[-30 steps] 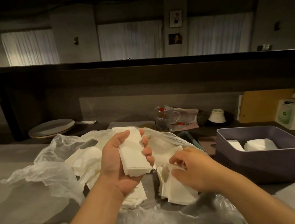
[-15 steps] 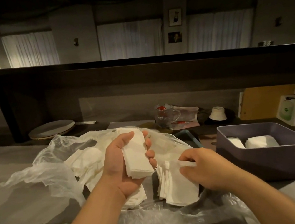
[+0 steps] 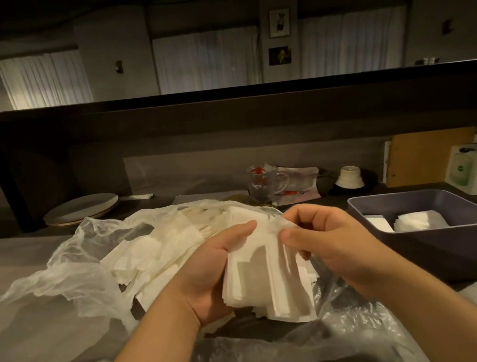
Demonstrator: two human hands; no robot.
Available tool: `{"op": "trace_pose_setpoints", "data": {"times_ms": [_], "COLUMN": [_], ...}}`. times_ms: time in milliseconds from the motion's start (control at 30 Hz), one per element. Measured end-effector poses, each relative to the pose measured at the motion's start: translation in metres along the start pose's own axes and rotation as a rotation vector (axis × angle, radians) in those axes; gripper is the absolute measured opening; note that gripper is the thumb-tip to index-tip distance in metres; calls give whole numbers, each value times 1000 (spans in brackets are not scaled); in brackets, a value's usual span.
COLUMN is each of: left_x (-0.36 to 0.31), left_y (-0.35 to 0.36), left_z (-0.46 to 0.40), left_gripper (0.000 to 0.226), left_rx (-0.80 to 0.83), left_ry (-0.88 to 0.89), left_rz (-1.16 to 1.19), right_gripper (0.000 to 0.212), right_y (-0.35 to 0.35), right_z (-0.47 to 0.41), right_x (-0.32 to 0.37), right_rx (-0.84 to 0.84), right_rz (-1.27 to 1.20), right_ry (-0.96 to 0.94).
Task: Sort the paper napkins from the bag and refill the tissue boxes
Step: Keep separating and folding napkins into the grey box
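Napkin stack (image 3: 266, 280): held upright between both hands over the open plastic bag (image 3: 66, 273), long axis running from the fingers down toward the wrists.
Left hand (image 3: 210, 267): curled round the stack's left side, thumb laid across the front.
Right hand (image 3: 330, 244): fingertips pinched on the stack's upper right edge.
Tissue box (image 3: 430, 240): set to the right, nearer the right hand, already partly filled.
Judged next: stack is squared, then carried right.

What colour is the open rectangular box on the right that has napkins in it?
Dull greyish purple: the open rectangular tissue box, seen in the head view.
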State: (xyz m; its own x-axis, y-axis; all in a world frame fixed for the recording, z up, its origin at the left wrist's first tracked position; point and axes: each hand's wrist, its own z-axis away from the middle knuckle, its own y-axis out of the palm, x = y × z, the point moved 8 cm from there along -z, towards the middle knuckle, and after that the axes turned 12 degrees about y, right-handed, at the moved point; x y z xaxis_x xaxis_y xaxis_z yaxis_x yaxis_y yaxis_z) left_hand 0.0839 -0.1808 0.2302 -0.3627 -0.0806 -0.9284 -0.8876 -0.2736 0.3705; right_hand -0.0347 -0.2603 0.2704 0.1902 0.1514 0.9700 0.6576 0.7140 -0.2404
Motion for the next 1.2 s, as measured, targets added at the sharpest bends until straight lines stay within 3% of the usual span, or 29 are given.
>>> {"op": "trace_pose_setpoints", "data": {"times_ms": [133,300,500,633,700,800,900,1067,1200], "left_x": [9,12,14,13,2,-5,-4,-3,-2], "left_y": [17,19,31,19,15,-2,-17,-17,-19], "left_z": [0,-2,8,2,-1,-7,-11,-10,-10], "left_gripper": [39,58,24,55,49,43,48,43,41], "left_rx": [117,83,244,104,65,-42,-143,-189,-213], "left_ry": [-38,-54,-76,-100,-41,38,75,80,73], "left_rz": [13,40,123,314,428,551,606,571,540], "right_gripper": [7,7,30,28,22,18,35,67,52], "right_y": [-4,2,5,-16,-25,-19,-5,5,12], "right_z": [-2,-5,-5,-10,-13,-19,-21,-23,-18], "right_x": [0,-5,-2,-8,-12,-25,-38,-46,-33], "right_rx": [-120,-152,-253,-311,-337,-224,-98,-20,29], "right_rz": [28,81,337,85,111,450,762,933,957], "right_ry": [-38,-24,-175,-93,-35,76,108,112,-6]}}
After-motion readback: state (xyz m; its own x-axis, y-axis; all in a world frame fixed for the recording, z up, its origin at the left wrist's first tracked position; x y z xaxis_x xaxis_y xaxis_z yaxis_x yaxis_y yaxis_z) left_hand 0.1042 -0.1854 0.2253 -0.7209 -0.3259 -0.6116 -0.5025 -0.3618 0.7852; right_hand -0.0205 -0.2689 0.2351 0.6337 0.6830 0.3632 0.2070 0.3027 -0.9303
